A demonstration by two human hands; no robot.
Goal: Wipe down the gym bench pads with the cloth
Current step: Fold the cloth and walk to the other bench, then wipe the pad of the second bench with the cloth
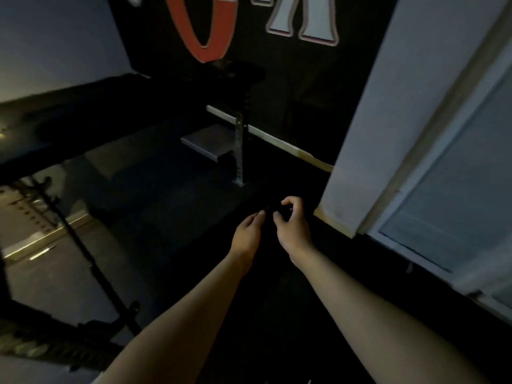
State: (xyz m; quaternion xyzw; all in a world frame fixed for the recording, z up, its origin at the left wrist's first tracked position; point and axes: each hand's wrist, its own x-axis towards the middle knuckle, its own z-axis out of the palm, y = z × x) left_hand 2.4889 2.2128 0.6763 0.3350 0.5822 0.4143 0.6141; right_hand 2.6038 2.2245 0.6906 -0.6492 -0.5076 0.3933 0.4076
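The room is dim. A long black bench pad [83,112] slopes across the left, with a small grey pad [207,141] beyond it beside a perforated metal upright [239,151]. Both my arms reach forward over the dark floor. My right hand [291,223] has its thumb and fingers curled round a dark cloth [273,209], which barely stands out from the floor. My left hand [248,234] is close beside it, its fingertips pinching the same cloth's left end. Both hands are well to the right of the pads and nearer to me.
A white wall corner [374,134] and a window frame [443,203] close off the right. A black wall with large painted letters [205,29] stands behind. A dark rack bar [83,253] slants across the lower left above a lighter floor strip.
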